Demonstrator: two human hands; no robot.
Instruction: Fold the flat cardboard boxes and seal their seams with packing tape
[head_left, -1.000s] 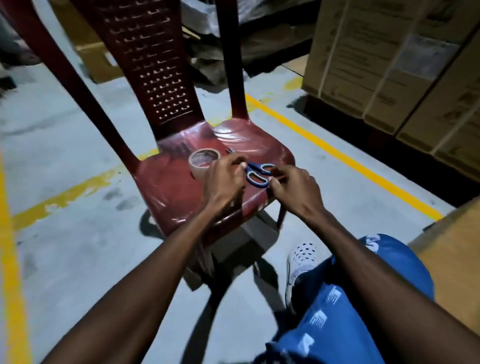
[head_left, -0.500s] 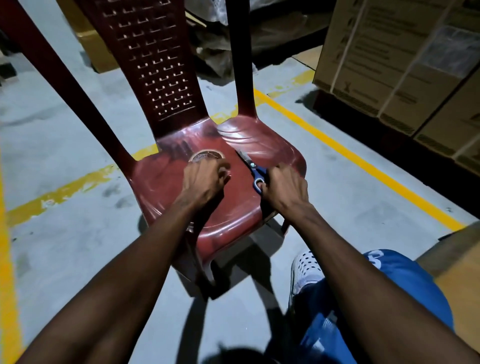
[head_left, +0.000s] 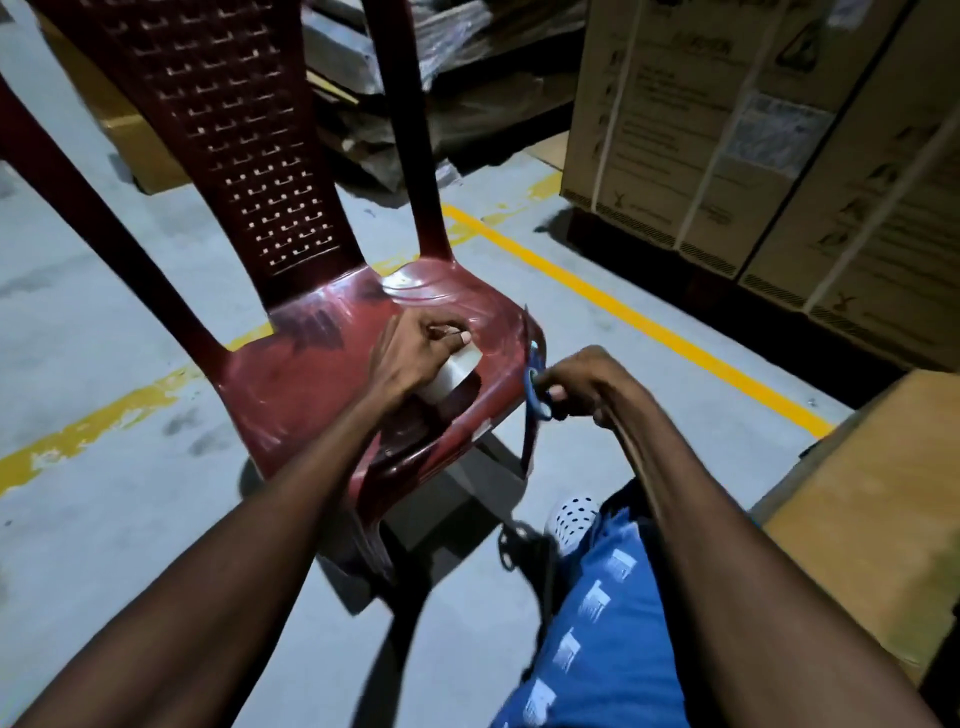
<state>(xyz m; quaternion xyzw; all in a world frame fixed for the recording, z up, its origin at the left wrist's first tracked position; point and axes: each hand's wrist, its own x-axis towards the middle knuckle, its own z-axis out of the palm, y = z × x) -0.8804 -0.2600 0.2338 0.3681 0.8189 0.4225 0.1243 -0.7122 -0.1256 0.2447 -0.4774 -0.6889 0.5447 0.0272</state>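
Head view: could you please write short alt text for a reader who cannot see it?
A person's left hand grips a tape roll on a red chair, while the right hand holds blue scissors at the seat's edge. Strapped cardboard boxes stand behind, on a grey floor with yellow lines.

Chair (head_left: 291, 374): dark red, backrest pierced in a grid pattern
Scissors (head_left: 535, 384): blue handles
Tape roll (head_left: 452, 376): pale, clear
Floor (head_left: 104, 322): grey, yellow lines painted
Trousers (head_left: 602, 639): blue, white marks
Shoe (head_left: 571, 519): white, dark dots
Boxes (head_left: 727, 130): brown, dark print
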